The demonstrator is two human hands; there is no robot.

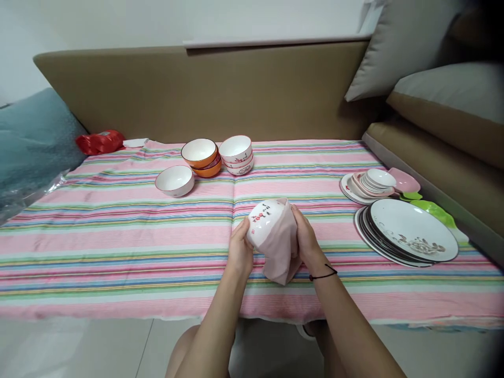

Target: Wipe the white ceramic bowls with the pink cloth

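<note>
In the head view, the painted bowl (262,218) is held above the striped sheet (118,226), near its front edge, its decorated outside turned up. That tilt probably lets the pink cloth (281,241) lie flat against the outer wall. Stacking the white bowls (236,149) and, at the right, the large plates (411,228) presumably saves room and leaves the middle for handling; a single bowl (175,181) sits beside the orange bowls (208,169). The left hand (241,249) grasps the painted bowl's left side; the right hand (306,233) grips the cloth against its right. Both forearms reach forward, converging, palms facing inward.
</note>
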